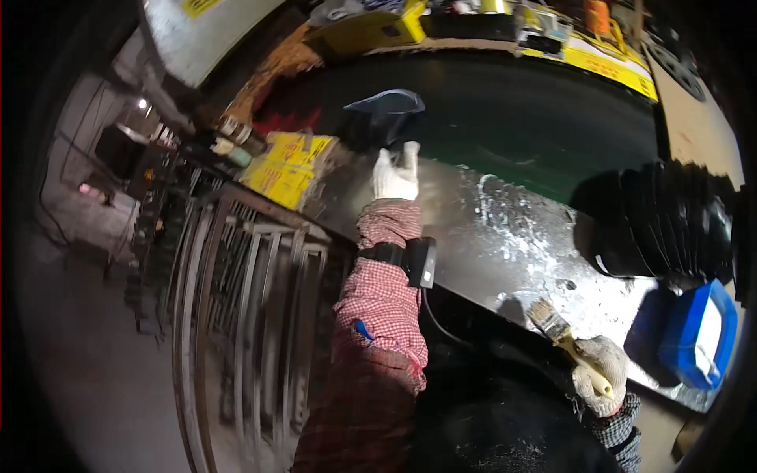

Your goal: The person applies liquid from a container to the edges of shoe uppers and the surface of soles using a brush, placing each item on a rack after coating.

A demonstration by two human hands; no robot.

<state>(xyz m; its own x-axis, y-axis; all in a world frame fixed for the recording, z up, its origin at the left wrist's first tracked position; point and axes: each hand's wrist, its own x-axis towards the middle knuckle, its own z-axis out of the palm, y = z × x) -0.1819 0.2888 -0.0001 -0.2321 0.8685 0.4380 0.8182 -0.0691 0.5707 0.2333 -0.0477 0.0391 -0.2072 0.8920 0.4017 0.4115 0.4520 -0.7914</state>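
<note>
Head view is showing one metal workbench (457, 229) stretching from twelve to four o'clock, one black stack (670, 221) at three, one blue tub (676, 339) nearer four. At twelve, one gloved left hand (396, 180) is meeting one dark curved piece (386, 105), thumb and finger apart; whether it is gripping, I cannot tell. One gloved right hand (611, 360) is gripping one brush (564, 336) at four.

Head camera: worn on wearer's head, left of side-by-side pair; wide fisheye, upright, dark round rim.
Workbench (457, 225): viewed from above, near side; lens faces down and forward across it.
Checked left sleeve (378, 307): closest, large, rising from lower edge.
Metal rack (246, 331): lower left, bars bowed by lens.
Floor (87, 355): left, farther below.
Yellow box (386, 35): far side, top edge.
</note>
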